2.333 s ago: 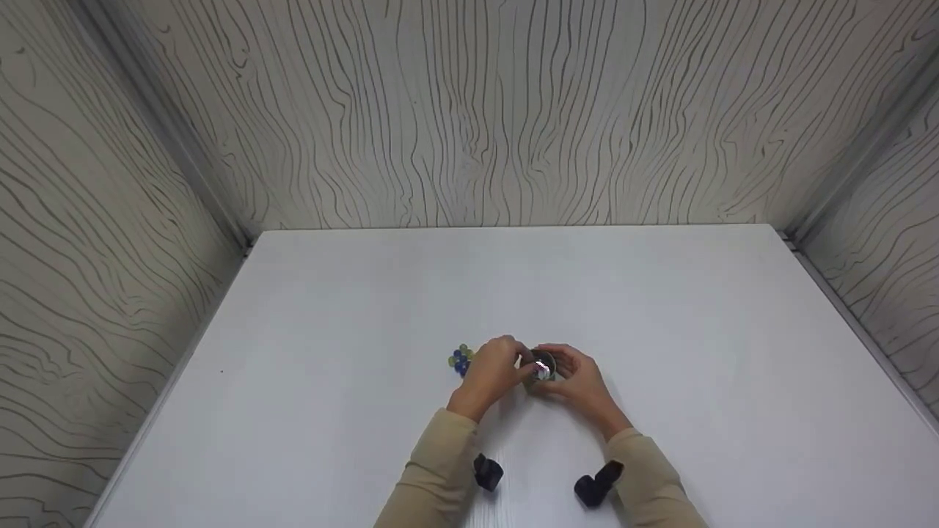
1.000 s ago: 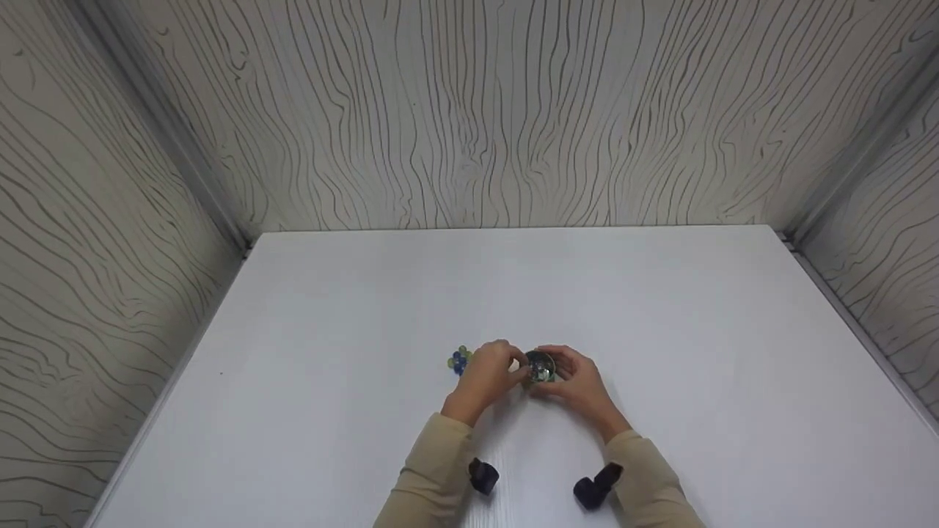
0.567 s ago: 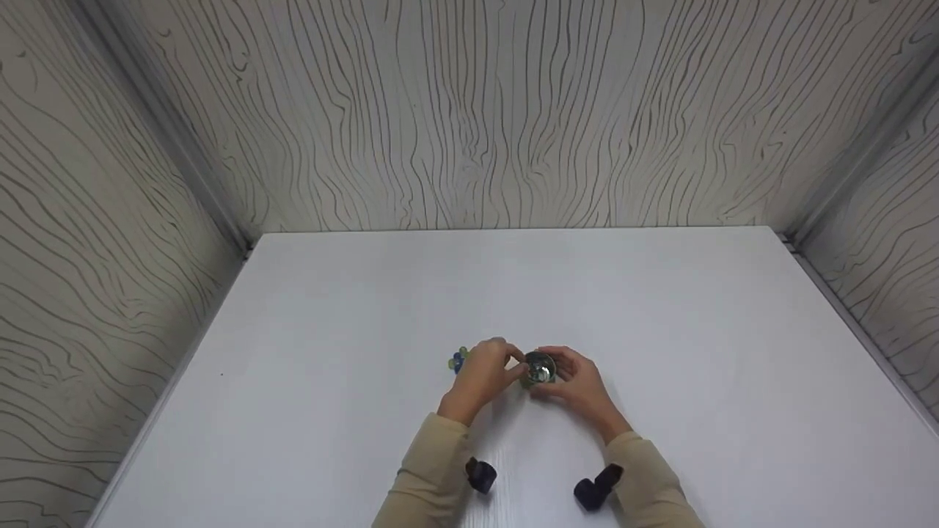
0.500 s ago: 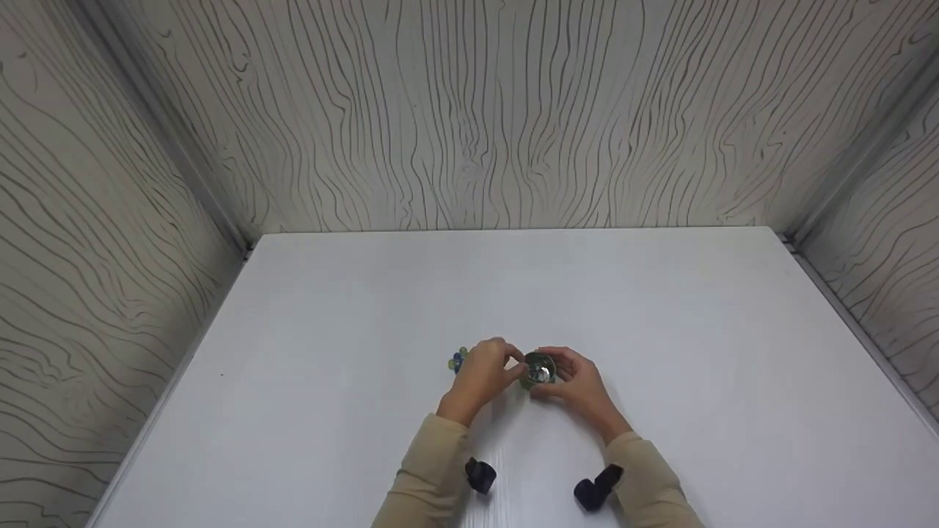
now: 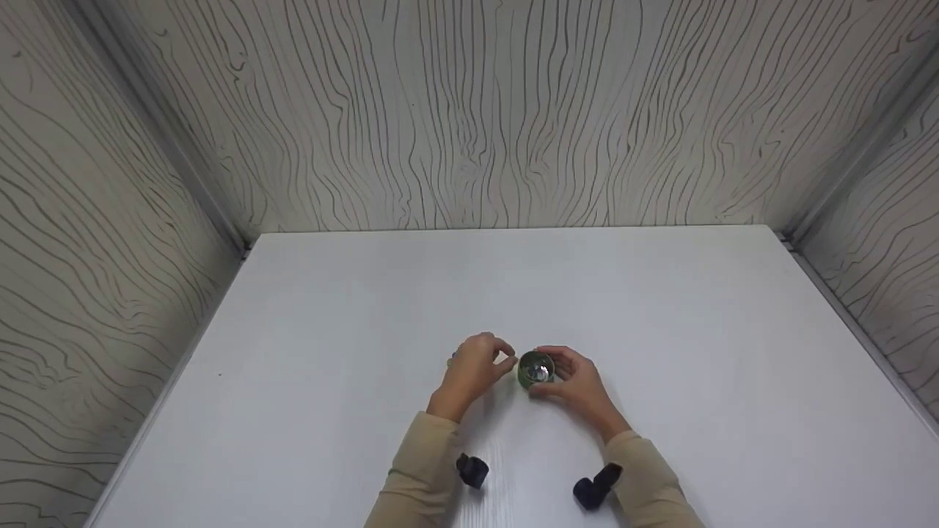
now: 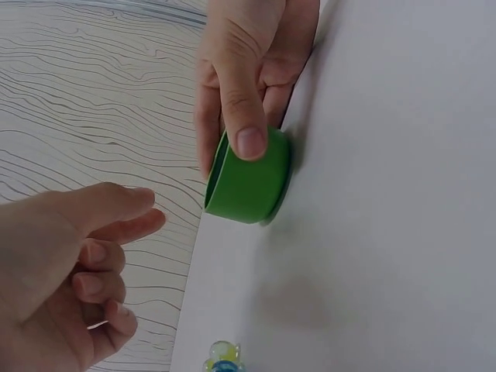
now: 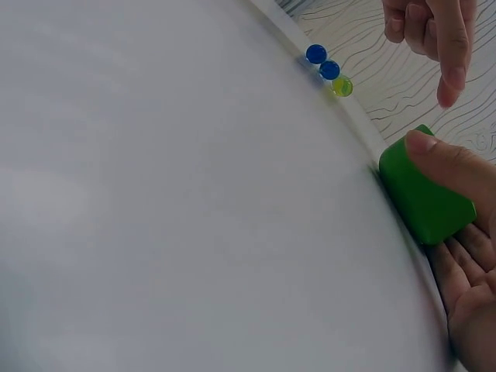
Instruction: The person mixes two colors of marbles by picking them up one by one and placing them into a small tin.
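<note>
My right hand (image 5: 579,378) grips a small green cup (image 5: 524,378), thumb on the near side and fingers behind it. Low at the tabletop, the cup's mouth faces up in the head view, with a bright gleam inside. Just left of it is my left hand (image 5: 469,370), thumb and index finger stretched toward the rim and the other fingers curled in. Nothing shows between those fingers (image 6: 116,209) in the left wrist view. Glass marbles (image 7: 329,70), blue and yellow-green, lie beyond the left hand, which covers most of them in the head view.
A white tabletop (image 5: 352,308) spreads all around the hands. Pale wood-patterned panels (image 5: 469,117) rise at its back and sides. A dark wrist camera (image 5: 473,471) hangs from the left sleeve, another camera (image 5: 590,493) from the right.
My left hand has drawn back from the cup's mouth to the left, and its fingers now stand apart from the rim. It hides more of the marbles. The right hand stays on the cup.
</note>
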Demonstrator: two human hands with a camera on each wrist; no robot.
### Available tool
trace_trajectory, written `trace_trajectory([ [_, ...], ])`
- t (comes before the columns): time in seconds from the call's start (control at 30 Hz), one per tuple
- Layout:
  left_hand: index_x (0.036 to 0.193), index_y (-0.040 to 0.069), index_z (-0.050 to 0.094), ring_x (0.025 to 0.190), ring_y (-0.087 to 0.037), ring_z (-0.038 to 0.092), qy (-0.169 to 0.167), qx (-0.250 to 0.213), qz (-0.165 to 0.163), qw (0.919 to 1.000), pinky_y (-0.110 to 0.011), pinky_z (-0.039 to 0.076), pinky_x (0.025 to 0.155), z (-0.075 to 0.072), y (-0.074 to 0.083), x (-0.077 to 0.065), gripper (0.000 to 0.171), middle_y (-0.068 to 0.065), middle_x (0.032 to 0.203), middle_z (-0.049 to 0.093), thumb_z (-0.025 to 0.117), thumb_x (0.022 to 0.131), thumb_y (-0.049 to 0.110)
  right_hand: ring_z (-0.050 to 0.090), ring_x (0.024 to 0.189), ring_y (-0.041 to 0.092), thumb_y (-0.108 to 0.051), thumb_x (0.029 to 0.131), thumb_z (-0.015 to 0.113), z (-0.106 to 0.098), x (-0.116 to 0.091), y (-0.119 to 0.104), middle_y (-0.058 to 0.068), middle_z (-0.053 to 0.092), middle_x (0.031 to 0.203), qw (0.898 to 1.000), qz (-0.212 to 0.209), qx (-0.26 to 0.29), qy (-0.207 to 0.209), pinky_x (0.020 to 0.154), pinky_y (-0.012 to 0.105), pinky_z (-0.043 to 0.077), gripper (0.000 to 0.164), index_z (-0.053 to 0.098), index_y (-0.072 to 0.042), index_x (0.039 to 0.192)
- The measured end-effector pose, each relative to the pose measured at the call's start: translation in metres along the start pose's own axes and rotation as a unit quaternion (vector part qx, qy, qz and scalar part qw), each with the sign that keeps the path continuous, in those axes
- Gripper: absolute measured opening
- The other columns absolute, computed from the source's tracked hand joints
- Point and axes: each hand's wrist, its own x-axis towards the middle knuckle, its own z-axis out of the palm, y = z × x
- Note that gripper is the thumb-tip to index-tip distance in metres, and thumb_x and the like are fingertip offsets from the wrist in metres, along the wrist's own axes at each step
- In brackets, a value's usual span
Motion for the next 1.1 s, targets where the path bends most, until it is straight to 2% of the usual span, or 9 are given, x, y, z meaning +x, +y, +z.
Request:
trace_trajectory([
  [0.43,0.095,0.008,0.075,0.071,-0.010,0.046,0.027,-0.017,0.006,0.9995,-0.021,0.041,0.064,-0.010,-0.010,-0.001,0.015,-0.012,0.084,0.068,0.068,0.089,0.019,0.053,0.131,0.032,-0.012,0.067,0.086,-0.001,0.000,-0.001,0.015,0.061,0.132,1.000,-0.003,0.000,-0.003,0.112,0.042,0.039,0.066,0.058,-0.005,0.126],
  [0.6,0.095,0.008,0.076,0.069,-0.009,0.043,0.033,-0.019,0.002,0.9993,-0.020,0.040,0.063,-0.012,-0.013,-0.002,0.015,-0.011,0.082,0.066,0.068,0.088,0.018,0.052,0.132,0.031,-0.011,0.067,0.086,0.000,-0.001,-0.003,0.015,0.060,0.133,1.000,0.008,0.016,-0.003,0.113,0.039,0.038,0.065,0.058,-0.005,0.126],
  [0.8,0.094,0.008,0.075,0.069,-0.009,0.043,0.044,-0.020,-0.005,0.9988,-0.020,0.040,0.062,-0.016,-0.018,-0.003,0.014,-0.007,0.080,0.065,0.068,0.088,0.018,0.052,0.131,0.032,-0.009,0.067,0.086,0.000,-0.001,-0.004,0.017,0.060,0.133,1.000,0.002,0.020,0.001,0.112,0.039,0.039,0.065,0.059,-0.003,0.125],
  [1.1,0.094,0.007,0.076,0.067,-0.008,0.040,0.054,-0.037,-0.008,0.9978,-0.019,0.036,0.059,-0.020,-0.023,-0.005,0.014,-0.004,0.075,0.062,0.067,0.089,0.018,0.053,0.131,0.031,-0.007,0.067,0.085,0.000,-0.002,-0.004,0.016,0.060,0.132,1.000,0.000,0.013,0.002,0.111,0.038,0.041,0.063,0.059,-0.003,0.125],
])
